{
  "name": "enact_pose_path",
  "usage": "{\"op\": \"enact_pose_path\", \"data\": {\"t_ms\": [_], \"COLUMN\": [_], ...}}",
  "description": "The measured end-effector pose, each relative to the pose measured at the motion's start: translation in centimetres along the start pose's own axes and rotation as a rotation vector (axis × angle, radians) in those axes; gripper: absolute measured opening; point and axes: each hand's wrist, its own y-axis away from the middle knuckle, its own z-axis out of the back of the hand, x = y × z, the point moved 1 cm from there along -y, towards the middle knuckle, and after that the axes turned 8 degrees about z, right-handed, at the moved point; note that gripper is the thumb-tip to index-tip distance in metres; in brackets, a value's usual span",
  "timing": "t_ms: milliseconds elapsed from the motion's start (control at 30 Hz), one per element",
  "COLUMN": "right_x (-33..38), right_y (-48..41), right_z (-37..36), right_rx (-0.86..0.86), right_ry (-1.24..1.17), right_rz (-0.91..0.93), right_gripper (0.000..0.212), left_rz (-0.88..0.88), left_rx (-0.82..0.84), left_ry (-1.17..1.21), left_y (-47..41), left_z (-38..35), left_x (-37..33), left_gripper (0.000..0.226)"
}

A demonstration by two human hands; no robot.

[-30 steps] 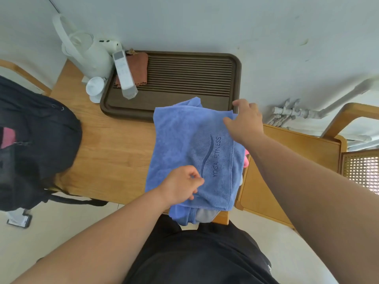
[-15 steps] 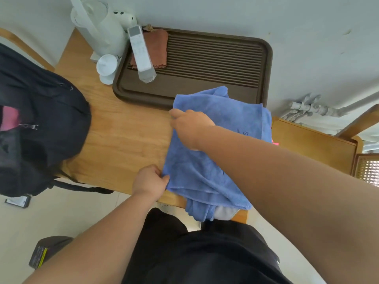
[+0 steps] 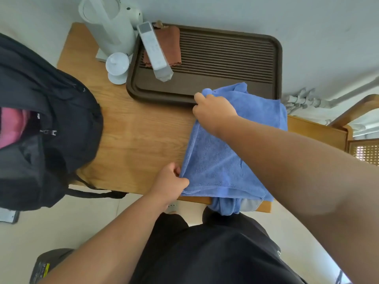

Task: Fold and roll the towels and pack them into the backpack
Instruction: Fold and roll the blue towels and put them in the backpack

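Observation:
A blue towel [image 3: 215, 160] lies folded on the right part of the wooden table [image 3: 133, 136], its near end hanging over the front edge. My right hand [image 3: 213, 111] pinches the towel's far left corner, by the tray's front rim. My left hand [image 3: 170, 181] pinches the near left corner at the table's front. An open black backpack [image 3: 41, 124] rests on the table's left end, with something pink [image 3: 12, 126] inside. A grey cloth [image 3: 251, 204] shows under the towel's hanging end.
A dark brown slatted tray [image 3: 274, 58] sits at the back with a white remote [image 3: 153, 50] and a brown cloth [image 3: 172, 44] on it. A white kettle [image 3: 108, 23] and small white lid [image 3: 117, 64] stand behind left. A wooden chair [image 3: 320, 132] is at right.
My right hand swept from the towel's right edge over to its left side, folding it over; the printed logo is now hidden. My left hand shifted to the near left corner.

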Motion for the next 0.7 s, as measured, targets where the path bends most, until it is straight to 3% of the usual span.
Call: {"op": "enact_pose_path", "data": {"t_ms": [133,367,600,700], "right_x": [0.7,6.0,12.1,14.3], "right_y": [1.1,-1.5,-9.0,-11.9], "right_z": [2.4,6.6,7.3,6.0], "right_rx": [-0.016,-0.145,-0.157,-0.118], "right_ry": [-0.083,-0.169,-0.216,-0.311], "right_rz": [-0.080,-0.123,-0.032,-0.024], "right_gripper": [0.030,0.031,0.027,0.041], "left_rz": [0.013,-0.067,0.010,0.021], "left_rx": [0.167,0.173,-0.127,-0.306], "left_ry": [-0.009,-0.007,-0.025,-0.058], "left_y": [0.6,1.8,-0.3,-1.8], "left_z": [3.0,8.4,14.4,16.6], "left_x": [0.3,2.3,7.5,9.2], "left_gripper": [0.038,0.028,0.020,0.014]}}
